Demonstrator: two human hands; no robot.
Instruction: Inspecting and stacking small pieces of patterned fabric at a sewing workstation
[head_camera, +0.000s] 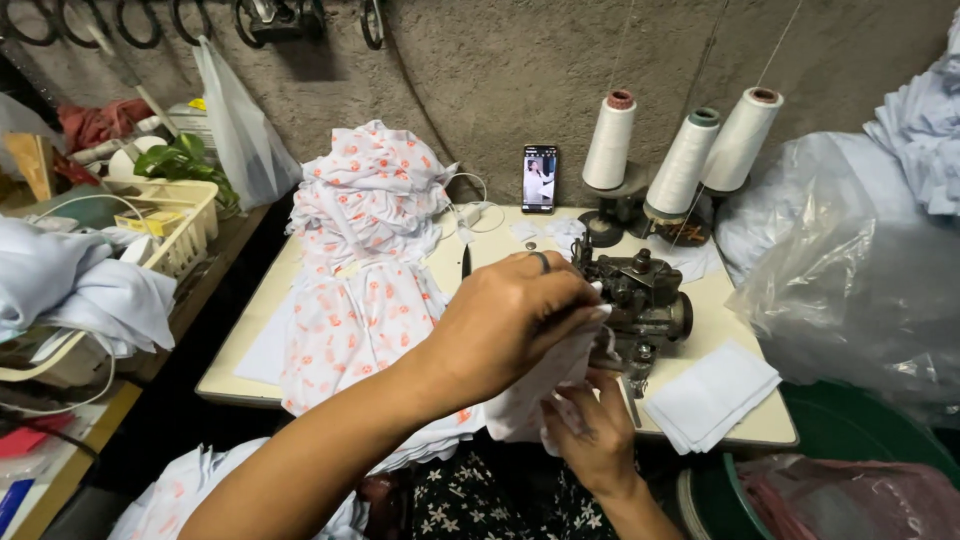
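Two hands, left (500, 325) above, right (590, 430) below, pinched on white fabric piece (545, 385) at table's (735, 425) near edge, just left of overlock sewing machine (640, 300).

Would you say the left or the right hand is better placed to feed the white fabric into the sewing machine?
Probably the left hand: it rests atop the white fabric beside the sewing machine, while the right hand grips the fabric from below.
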